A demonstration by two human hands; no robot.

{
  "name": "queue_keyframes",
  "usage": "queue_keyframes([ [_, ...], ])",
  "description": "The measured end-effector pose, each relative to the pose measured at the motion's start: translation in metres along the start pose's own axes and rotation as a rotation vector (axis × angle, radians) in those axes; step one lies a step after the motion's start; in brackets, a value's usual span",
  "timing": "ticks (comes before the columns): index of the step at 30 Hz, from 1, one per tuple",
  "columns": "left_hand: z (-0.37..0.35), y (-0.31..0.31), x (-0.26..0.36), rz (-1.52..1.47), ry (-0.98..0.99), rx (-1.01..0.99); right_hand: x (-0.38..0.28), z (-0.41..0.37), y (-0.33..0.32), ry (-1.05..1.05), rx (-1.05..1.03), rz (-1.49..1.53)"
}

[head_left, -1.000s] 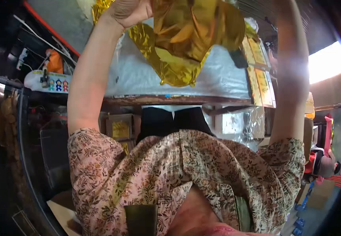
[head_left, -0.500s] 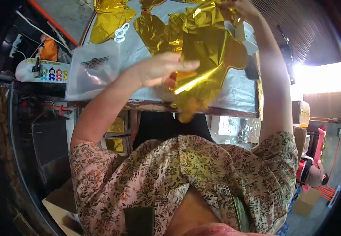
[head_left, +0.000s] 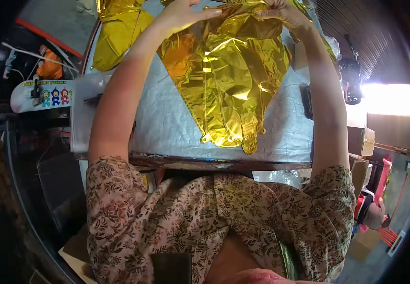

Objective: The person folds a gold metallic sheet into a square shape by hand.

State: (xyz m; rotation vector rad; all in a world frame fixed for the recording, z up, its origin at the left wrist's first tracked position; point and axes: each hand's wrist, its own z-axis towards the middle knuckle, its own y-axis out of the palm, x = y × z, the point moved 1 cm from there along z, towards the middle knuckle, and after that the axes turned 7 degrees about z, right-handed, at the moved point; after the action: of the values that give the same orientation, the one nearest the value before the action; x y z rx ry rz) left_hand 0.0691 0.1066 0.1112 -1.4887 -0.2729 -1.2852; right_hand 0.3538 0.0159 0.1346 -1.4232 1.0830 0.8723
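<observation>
A flat gold foil balloon (head_left: 235, 90) lies spread on the covered table, creased and shiny, its narrow end with small tabs pointing toward me. My left hand (head_left: 182, 16) is at the far left part of the foil, fingers stretched out, with the fingertips over its upper edge. At the far right part, my right hand (head_left: 290, 16) has its fingers bent round the gathered foil and grips it. More gold foil (head_left: 119, 40) lies at the table's far left, beside my left forearm.
A clear plastic bag (head_left: 85, 106) lies at the table's left edge under my forearm. Left of the table is a white board with cartoon figures (head_left: 48, 97). A dark object (head_left: 307, 102) sits near the right edge. Boxes (head_left: 360, 141) and another person (head_left: 375, 213) are farther right.
The gold foil balloon, held up and hanging past the near edge before, now lies spread on the table. My left hand has moved away from me, to its far part.
</observation>
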Motion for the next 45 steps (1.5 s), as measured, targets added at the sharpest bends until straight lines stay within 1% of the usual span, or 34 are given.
queue_keyframes([
  [1,0.015,0.005,-0.014,-0.001,-0.003,-0.011,0.002,0.003,-0.002,0.009,0.004,0.006],
  [3,0.061,0.032,-0.070,-0.469,-0.070,-0.441,0.011,0.005,-0.007,0.035,0.002,-0.064],
  [4,0.073,0.049,-0.094,-0.616,-0.053,-0.483,0.018,0.002,-0.008,0.043,0.012,-0.063],
  [5,0.070,0.049,-0.084,-0.620,-0.052,-0.492,0.034,-0.001,-0.007,0.080,0.134,0.037],
  [7,0.066,0.044,-0.070,-0.285,-0.104,-0.386,0.057,-0.005,-0.002,0.142,0.369,0.232],
  [8,0.066,0.049,-0.070,-0.287,-0.107,-0.382,0.062,-0.007,-0.003,0.143,0.364,0.230],
  [10,0.064,0.056,-0.068,-0.136,-0.054,-0.242,0.073,-0.018,-0.009,0.299,0.297,0.233],
  [11,0.054,0.047,-0.054,-0.011,-0.009,-0.211,0.085,-0.018,-0.014,0.267,0.333,0.250],
  [12,0.048,0.047,-0.051,-0.010,-0.012,-0.213,0.096,-0.017,-0.019,0.268,0.332,0.252],
  [14,0.044,0.047,-0.050,-0.036,0.036,-0.197,0.093,-0.015,-0.016,0.257,0.310,0.723],
  [15,0.042,0.046,-0.048,-0.034,0.036,-0.194,0.093,-0.023,-0.014,0.248,0.414,0.771],
  [18,0.036,0.047,-0.048,-0.183,-0.069,-0.280,0.083,-0.036,0.011,0.212,0.454,0.811],
  [19,0.036,0.045,-0.048,-0.184,-0.070,-0.277,0.078,-0.047,0.013,0.151,0.460,0.710],
  [20,0.038,0.042,-0.047,-0.104,-0.010,-0.267,0.075,-0.053,0.017,0.150,0.457,0.708],
  [21,0.039,0.040,-0.047,-0.024,0.040,-0.264,0.073,-0.057,0.023,0.175,0.533,0.529],
  [22,0.044,0.049,-0.060,-0.023,0.039,-0.261,0.070,-0.059,0.026,0.189,0.605,0.344],
  [23,0.051,0.066,-0.081,-0.191,0.076,-0.179,0.071,-0.059,0.027,0.187,0.602,0.344],
  [24,0.054,0.074,-0.092,-0.358,0.118,-0.096,0.072,-0.061,0.028,0.188,0.638,0.209],
  [25,0.045,0.062,-0.084,-0.358,0.122,-0.095,0.075,-0.063,0.028,0.188,0.674,0.074],
  [26,0.026,0.037,-0.067,-0.017,0.345,-0.042,0.081,-0.064,0.026,0.183,0.679,0.074],
  [27,0.002,0.019,-0.051,0.328,0.563,0.013,0.087,-0.065,0.024,0.157,0.643,0.136],
  [29,-0.043,0.003,-0.037,0.237,0.519,-0.174,0.091,-0.067,0.020,0.132,0.610,0.197],
  [31,-0.081,0.002,-0.040,0.296,0.679,-0.117,0.092,-0.065,0.019,0.129,0.532,0.145],
  [34,-0.129,0.007,-0.040,0.323,0.622,-0.158,0.100,-0.057,0.019,0.133,0.472,0.138],
  [38,-0.157,0.007,-0.030,0.417,0.570,-0.137,0.099,-0.049,0.020,0.100,0.479,0.092],
  [40,-0.164,0.010,-0.030,0.470,0.532,-0.143,0.097,-0.046,0.013,0.105,0.365,0.048],
  [44,-0.168,0.012,-0.026,0.496,0.592,-0.138,0.095,-0.041,0.011,0.117,0.360,-0.028],
  [45,-0.169,0.015,-0.027,0.483,0.605,-0.163,0.098,-0.038,0.010,0.115,0.370,-0.028],
])
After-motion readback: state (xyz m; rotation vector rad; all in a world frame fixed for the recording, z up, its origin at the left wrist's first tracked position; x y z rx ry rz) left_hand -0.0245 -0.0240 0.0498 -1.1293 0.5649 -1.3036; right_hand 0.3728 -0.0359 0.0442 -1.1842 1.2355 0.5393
